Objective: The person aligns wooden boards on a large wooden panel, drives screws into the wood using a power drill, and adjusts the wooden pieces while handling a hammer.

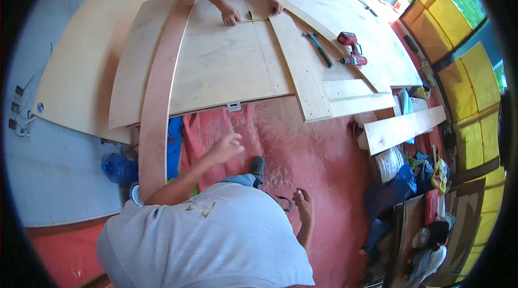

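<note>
Left hand is hovering just short of the plywood sheet, near its front edge; fingers are curling loosely, blurred, so I cannot tell whether they are gripping anything. Right hand is hanging over the red floor, fingers half spread, seemingly holding nothing. Sheet is lying flat, serving as bench. A long plank is running along its left, overhanging the front edge, probably just parked clear of the middle. Across the sheet, a co-worker's hand is resting by a yellow tape measure; the other hand is touching a narrower board, likely steadying it for measuring. Hammer and cordless drill are lying right of that board, presumably within easy reach.
</note>
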